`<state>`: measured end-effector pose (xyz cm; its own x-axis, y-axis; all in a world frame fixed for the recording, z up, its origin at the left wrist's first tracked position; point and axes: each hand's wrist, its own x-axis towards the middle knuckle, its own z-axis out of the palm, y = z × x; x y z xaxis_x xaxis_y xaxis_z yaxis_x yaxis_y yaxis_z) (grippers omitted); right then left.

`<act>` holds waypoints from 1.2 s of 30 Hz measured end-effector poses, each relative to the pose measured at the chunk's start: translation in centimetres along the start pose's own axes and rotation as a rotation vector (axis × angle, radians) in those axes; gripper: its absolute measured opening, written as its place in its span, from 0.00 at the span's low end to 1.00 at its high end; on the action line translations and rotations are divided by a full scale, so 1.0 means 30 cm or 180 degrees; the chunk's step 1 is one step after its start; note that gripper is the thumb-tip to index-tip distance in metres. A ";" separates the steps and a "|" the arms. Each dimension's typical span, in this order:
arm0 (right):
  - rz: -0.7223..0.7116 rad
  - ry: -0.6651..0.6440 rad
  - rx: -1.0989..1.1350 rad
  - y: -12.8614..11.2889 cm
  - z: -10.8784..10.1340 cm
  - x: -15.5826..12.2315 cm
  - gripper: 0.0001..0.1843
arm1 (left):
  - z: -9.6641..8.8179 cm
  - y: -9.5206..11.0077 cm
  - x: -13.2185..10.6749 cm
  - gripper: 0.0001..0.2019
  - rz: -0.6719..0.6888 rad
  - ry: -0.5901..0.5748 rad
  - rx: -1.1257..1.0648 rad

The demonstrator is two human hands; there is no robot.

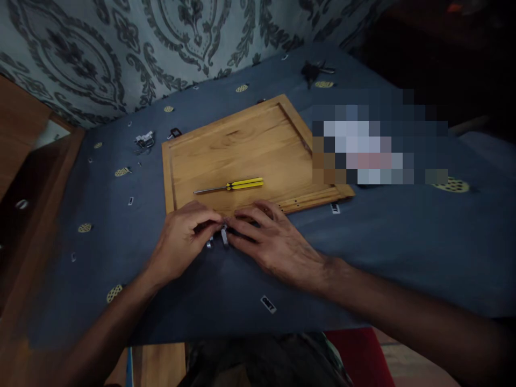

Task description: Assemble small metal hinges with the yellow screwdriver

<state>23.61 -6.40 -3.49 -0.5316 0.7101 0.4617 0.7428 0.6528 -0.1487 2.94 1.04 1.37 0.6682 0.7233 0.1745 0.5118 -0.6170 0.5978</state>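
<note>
A wooden cabinet door panel lies flat on a blue cloth. On the panel rests a screwdriver with a yellow and black handle. My left hand and my right hand meet at the panel's near edge. Both pinch a small silver metal fitting between their fingertips, just off the wood. The fingers hide most of the fitting.
A metal hinge lies on the cloth beyond the panel's left corner. A bunch of keys sits at the far right. A blurred patch covers the panel's right corner. Patterned wallpaper stands behind, wooden furniture at left.
</note>
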 end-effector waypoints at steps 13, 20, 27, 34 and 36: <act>0.0020 -0.0035 0.0001 -0.001 -0.002 0.000 0.09 | 0.000 0.004 0.009 0.07 -0.0031 -0.0173 -0.0065; 0.0019 0.0044 0.0007 -0.004 0.000 0.001 0.09 | 0.003 -0.002 0.007 0.08 -0.0071 -0.0159 -0.0372; 0.0035 -0.0039 0.0001 -0.001 -0.003 0.003 0.10 | 0.002 -0.009 0.006 0.08 -0.0058 -0.0153 -0.0349; 0.0000 0.0076 0.0049 -0.002 0.002 -0.001 0.09 | 0.002 0.004 0.009 0.08 0.0046 -0.0127 -0.0008; -0.0009 0.0063 0.0053 -0.002 0.001 -0.001 0.09 | -0.001 0.009 0.010 0.09 0.0066 -0.0134 0.0105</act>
<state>23.56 -6.44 -3.53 -0.5255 0.7028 0.4795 0.7342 0.6594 -0.1618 3.26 1.11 1.63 0.7005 0.6970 0.1531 0.5146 -0.6420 0.5683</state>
